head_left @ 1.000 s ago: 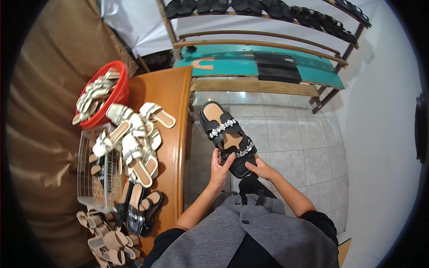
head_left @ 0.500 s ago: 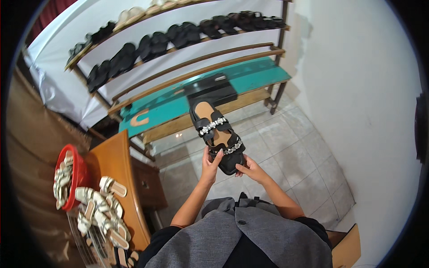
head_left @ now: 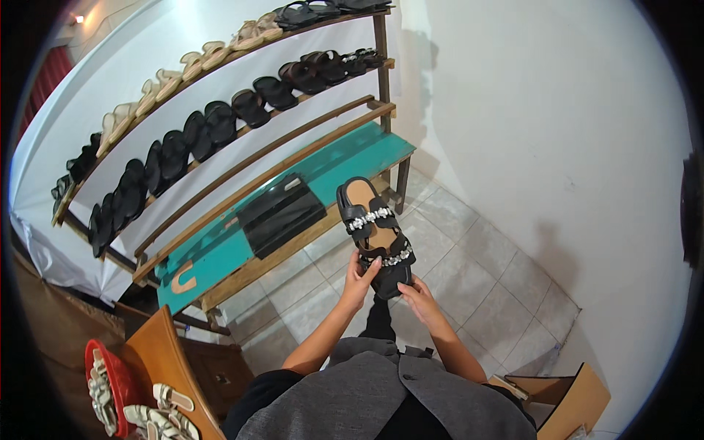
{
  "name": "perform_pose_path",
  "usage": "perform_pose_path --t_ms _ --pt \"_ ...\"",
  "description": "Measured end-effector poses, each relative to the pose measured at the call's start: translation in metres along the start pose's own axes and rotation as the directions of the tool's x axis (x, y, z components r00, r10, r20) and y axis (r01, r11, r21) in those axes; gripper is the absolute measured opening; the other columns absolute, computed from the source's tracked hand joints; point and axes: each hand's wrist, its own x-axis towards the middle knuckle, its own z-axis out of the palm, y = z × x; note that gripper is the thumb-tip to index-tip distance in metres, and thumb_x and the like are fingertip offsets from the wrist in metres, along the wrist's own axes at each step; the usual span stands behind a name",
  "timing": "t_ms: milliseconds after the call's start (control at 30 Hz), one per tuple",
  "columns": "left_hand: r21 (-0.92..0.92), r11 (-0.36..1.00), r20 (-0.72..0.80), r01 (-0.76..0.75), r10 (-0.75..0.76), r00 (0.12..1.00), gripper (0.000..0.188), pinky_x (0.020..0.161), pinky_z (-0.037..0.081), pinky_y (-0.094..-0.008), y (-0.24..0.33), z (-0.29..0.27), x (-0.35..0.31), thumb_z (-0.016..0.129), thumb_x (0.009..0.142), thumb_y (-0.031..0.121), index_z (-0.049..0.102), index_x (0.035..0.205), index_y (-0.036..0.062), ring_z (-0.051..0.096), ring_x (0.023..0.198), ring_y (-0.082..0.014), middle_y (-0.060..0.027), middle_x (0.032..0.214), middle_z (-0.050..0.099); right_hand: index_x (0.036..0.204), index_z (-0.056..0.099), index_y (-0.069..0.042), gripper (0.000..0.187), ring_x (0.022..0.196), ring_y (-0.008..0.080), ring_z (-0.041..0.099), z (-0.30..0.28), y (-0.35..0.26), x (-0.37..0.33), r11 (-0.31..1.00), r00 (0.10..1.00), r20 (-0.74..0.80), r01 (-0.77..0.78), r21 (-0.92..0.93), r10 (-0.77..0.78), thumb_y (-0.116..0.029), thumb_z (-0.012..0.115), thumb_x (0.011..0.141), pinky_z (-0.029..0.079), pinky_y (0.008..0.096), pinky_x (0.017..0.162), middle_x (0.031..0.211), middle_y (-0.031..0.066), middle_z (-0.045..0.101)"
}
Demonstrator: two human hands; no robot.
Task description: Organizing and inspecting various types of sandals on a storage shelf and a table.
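Out in front of me I hold a black sandal [head_left: 380, 236] with a tan insole and two straps set with shiny clear stones. A dark edge runs along its left side; whether a second sandal lies behind it I cannot tell. My left hand [head_left: 359, 281] grips its lower left side, thumb on top near the lower jewelled strap, with the other fingers mostly hidden beneath. My right hand [head_left: 418, 297] pinches the lower right edge by the black end.
Ahead stands a wooden rack [head_left: 253, 165] with rows of black and beige sandals. Its green bottom shelf [head_left: 359, 154] bears a black box [head_left: 282, 216] and a tan U-shaped piece [head_left: 185, 279]. Lower left, a wooden cabinet [head_left: 158, 345] holds a red basket [head_left: 121, 389] and light sandals [head_left: 172, 397]. A white wall [head_left: 543, 132] rises right.
My view has turned to the right and tilted, so the rack and cabinet sit further left and lower. Both hands keep their hold on the sandal. A dark leg now shows below it.
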Motion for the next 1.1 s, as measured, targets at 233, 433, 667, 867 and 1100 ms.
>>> perform_pose_path --t_ms 233,433,667,867,1100 --pt "0.116 0.992 0.091 -0.040 0.030 0.995 0.052 0.097 0.030 -0.0288 -0.039 0.027 0.096 0.050 0.091 0.017 0.024 0.132 -0.0013 0.040 0.113 -0.0168 -0.0111 0.123 0.043 0.114 0.047 -0.003 0.031 0.096 0.0132 0.056 -0.045 -0.026 0.087 0.989 0.998 0.013 0.061 0.135 -0.063 -0.009 0.057 0.085 0.045 0.0304 0.085 0.103 0.0051 0.057" --pt "0.336 0.896 0.065 -0.291 0.287 0.956 0.061 0.099 0.029 -0.0303 -0.060 0.039 0.178 0.049 0.091 0.017 0.011 0.134 -0.0040 0.038 0.116 -0.0226 -0.0167 0.126 0.036 0.118 0.046 -0.002 0.037 0.099 0.0142 0.055 -0.071 -0.065 0.180 0.998 0.998 0.043 0.043 0.051 -0.045 -0.010 0.057 0.084 0.044 0.0323 0.087 0.109 0.0057 0.055" --pt "0.319 0.892 0.115 -0.321 0.300 0.947 0.073 0.098 0.031 -0.0321 -0.051 0.031 0.273 0.058 0.085 0.010 0.008 0.135 -0.0042 0.038 0.117 -0.0238 -0.0188 0.126 0.036 0.122 0.043 -0.002 0.043 0.100 0.0135 0.054 -0.082 -0.101 0.267 0.981 0.996 0.085 -0.021 -0.190 0.038 -0.010 0.058 0.082 0.044 0.0311 0.087 0.110 0.0044 0.054" --pt "0.372 0.831 0.251 -0.413 0.338 0.907 0.085 0.097 0.033 -0.0344 -0.027 0.037 0.324 0.065 0.079 0.006 0.005 0.139 -0.0016 0.039 0.118 -0.0209 -0.0143 0.132 0.035 0.125 0.039 -0.002 0.049 0.100 0.0143 0.054 -0.088 -0.116 0.325 0.988 0.991 0.096 0.075 0.138 -0.089 -0.006 0.058 0.080 0.044 0.0275 0.085 0.112 0.0072 0.054" --pt "0.553 0.708 0.252 -0.439 0.361 0.898 0.068 0.085 0.040 -0.0331 -0.002 0.021 0.385 0.063 0.081 0.018 0.026 0.136 0.0000 0.047 0.107 -0.0234 -0.0161 0.124 0.042 0.117 0.045 0.000 0.037 0.098 0.0174 0.058 -0.081 -0.164 0.419 0.980 0.977 0.147 0.137 0.142 -0.157 -0.007 0.056 0.083 0.048 0.0316 0.083 0.108 0.0089 0.057"
